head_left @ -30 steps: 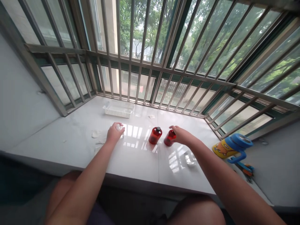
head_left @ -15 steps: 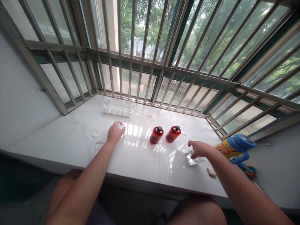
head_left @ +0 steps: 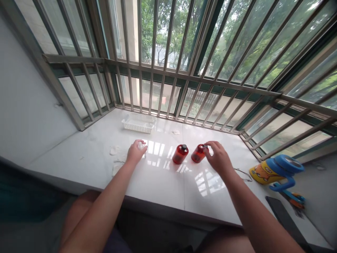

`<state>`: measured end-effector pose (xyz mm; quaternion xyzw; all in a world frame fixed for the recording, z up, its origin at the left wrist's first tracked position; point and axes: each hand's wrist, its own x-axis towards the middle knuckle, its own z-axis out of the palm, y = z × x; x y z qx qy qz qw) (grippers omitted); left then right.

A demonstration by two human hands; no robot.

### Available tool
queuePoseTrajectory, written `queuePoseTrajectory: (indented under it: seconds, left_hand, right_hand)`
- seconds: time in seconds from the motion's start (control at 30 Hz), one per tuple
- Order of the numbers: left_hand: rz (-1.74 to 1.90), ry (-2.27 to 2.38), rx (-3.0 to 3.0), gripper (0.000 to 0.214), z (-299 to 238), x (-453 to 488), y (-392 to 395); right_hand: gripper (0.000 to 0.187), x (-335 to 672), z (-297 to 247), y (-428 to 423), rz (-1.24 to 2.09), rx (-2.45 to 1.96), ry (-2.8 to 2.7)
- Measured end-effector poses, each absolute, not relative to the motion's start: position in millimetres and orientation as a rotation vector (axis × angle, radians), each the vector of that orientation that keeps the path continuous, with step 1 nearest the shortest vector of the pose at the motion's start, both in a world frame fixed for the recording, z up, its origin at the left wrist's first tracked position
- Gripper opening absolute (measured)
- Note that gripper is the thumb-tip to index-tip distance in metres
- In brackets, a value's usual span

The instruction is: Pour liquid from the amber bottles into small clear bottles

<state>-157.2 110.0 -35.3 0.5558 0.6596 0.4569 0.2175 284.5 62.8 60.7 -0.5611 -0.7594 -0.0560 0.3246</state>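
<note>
My left hand (head_left: pixel 136 153) is closed around a small clear object with a whitish top (head_left: pixel 141 144); the fingers cover most of it, so its kind is unclear. Two red see-through bottles with black caps stand upright on the white ledge. One, the left red bottle (head_left: pixel 180 155), is untouched between my hands. At the other, the right red bottle (head_left: pixel 198 154), my right hand (head_left: pixel 218 156) has its thumb and fingers closed at the black cap, partly hiding it.
Behind my left hand lies a white perforated basket (head_left: pixel 138 127). White scraps (head_left: pixel 114 150) lie to its left. At right are a blue-and-yellow jug (head_left: pixel 273 170), a thin wire-like loop (head_left: pixel 244 174), a dark phone-like slab (head_left: pixel 283 212) and window bars (head_left: pixel 200 79) behind.
My right hand has moved left and away from me, from a clear shiny object on the ledge to the right bottle's cap. My left hand keeps its hold. The view has shifted slightly.
</note>
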Motion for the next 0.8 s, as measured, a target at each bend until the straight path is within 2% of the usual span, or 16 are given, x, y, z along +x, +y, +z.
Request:
queuePoseTrajectory:
  seconds: [0.03, 0.13, 0.17, 0.23, 0.33, 0.5, 0.7, 0.8]
  left_hand:
    - [1.263, 1.816, 1.541, 0.032, -35.5, -154.9, 108.1]
    - [1.246, 1.779, 1.557, 0.031, -34.8, -144.9, 99.9]
    - [1.239, 1.765, 1.566, 0.031, -34.6, -140.7, 96.3]
    - [1.227, 1.742, 1.587, 0.031, -34.3, -131.8, 88.4]
    - [1.216, 1.701, 1.619, 0.031, -34.1, -118.5, 75.7]
    - [1.219, 1.630, 1.606, 0.029, -31.8, -104.7, 60.9]
    - [1.215, 1.634, 1.595, 0.028, -32.5, -104.3, 59.7]
    - [1.226, 1.631, 1.589, 0.027, -35.2, -104.4, 61.2]
  right_hand:
    - [0.031, 263.1, 58.9, 61.3, -0.057, -1.418, -1.999]
    - [0.065, 205.5, 46.5, 67.8, 0.210, -1.432, -1.894]
    - [0.070, 190.2, 40.9, 72.8, 0.322, -1.443, -1.846]
    - [0.058, 165.2, 29.9, 82.6, 0.543, -1.444, -1.741]
    - [0.032, 137.7, 18.5, 84.1, 0.637, -1.394, -1.686]
    - [0.022, 125.0, 12.7, 40.0, 0.638, -1.300, -1.685]
    - [0.031, 182.7, 4.3, -10.9, 0.454, -1.527, -1.506]
    - [0.062, 218.6, 6.4, -6.1, 0.391, -1.656, -1.354]
